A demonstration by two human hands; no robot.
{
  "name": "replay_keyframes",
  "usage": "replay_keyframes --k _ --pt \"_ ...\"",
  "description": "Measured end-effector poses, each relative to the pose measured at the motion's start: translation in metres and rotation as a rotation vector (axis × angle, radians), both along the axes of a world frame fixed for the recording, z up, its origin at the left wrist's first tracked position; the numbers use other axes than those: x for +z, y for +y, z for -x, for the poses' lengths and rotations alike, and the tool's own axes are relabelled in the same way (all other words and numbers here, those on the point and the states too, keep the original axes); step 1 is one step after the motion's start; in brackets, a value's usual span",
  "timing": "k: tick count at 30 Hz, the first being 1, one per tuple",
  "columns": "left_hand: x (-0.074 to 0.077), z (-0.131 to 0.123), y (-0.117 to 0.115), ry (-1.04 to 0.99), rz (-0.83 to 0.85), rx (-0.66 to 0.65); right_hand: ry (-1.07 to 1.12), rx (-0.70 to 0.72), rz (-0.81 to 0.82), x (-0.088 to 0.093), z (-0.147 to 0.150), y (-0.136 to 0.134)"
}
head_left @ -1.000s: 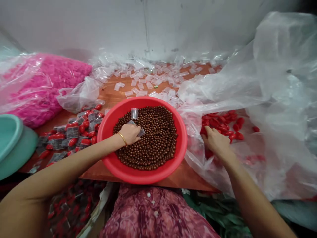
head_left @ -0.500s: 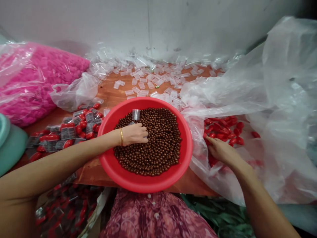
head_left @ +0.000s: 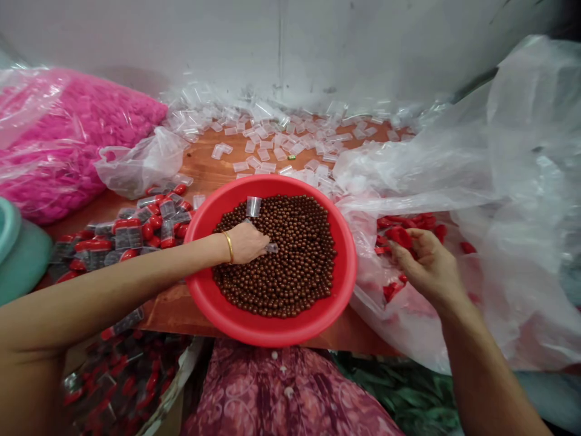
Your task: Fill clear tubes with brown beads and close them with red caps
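Note:
A red basin (head_left: 272,327) full of small brown beads (head_left: 295,254) sits at the table's near edge. My left hand (head_left: 247,242), with a gold bangle, rests on the beads, its fingers closed round a small clear plastic container (head_left: 271,247). Another clear container (head_left: 253,206) lies on the beads at the back. My right hand (head_left: 426,263) is lifted just above a clear plastic bag (head_left: 454,169) and pinches a red cap (head_left: 399,236). More red caps (head_left: 420,221) lie inside that bag.
Filled containers with red caps (head_left: 131,233) are heaped left of the basin, and more lie in a box (head_left: 127,381) below the table. Several empty clear containers (head_left: 276,142) litter the back. A bag of pink pieces (head_left: 68,133) and teal basins (head_left: 18,242) stand at the left.
My right hand has come up out of the red caps with one cap pinched in its fingers. My left hand has slid a little to the right across the beads with its container.

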State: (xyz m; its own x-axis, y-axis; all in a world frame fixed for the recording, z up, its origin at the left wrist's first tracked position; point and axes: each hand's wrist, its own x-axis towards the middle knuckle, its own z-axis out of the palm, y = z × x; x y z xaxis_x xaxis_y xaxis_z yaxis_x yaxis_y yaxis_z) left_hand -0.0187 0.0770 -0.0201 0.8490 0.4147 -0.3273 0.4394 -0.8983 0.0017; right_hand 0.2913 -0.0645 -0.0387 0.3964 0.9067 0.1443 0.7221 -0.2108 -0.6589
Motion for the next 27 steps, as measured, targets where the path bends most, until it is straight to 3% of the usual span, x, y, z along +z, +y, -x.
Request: replay_keyframes --k 2,5,9,14,21,23,27 --pt "0.003 0.002 -0.006 0.033 0.012 0.163 0.240 0.062 -0.097 0.016 0.020 0.005" --pt "0.009 0.000 -0.010 0.097 0.021 0.370 0.474 0.199 -0.108 0.041 0.055 0.020" --pt "0.010 -0.015 -0.004 0.134 0.072 0.509 0.629 0.430 -0.108 0.056 0.099 0.051" --pt "-0.003 -0.042 0.006 0.026 0.151 0.533 0.783 0.508 -0.051 0.039 0.123 0.081" --pt "-0.032 -0.051 0.019 -0.227 0.314 0.539 0.955 0.281 -0.096 0.017 0.109 0.089" --pt "-0.038 -0.048 0.022 -0.380 0.482 0.541 0.937 0.260 -0.144 0.014 0.107 0.089" --pt "-0.037 -0.036 0.019 -0.844 1.003 0.568 0.908 0.281 -0.168 0.013 0.110 0.089"
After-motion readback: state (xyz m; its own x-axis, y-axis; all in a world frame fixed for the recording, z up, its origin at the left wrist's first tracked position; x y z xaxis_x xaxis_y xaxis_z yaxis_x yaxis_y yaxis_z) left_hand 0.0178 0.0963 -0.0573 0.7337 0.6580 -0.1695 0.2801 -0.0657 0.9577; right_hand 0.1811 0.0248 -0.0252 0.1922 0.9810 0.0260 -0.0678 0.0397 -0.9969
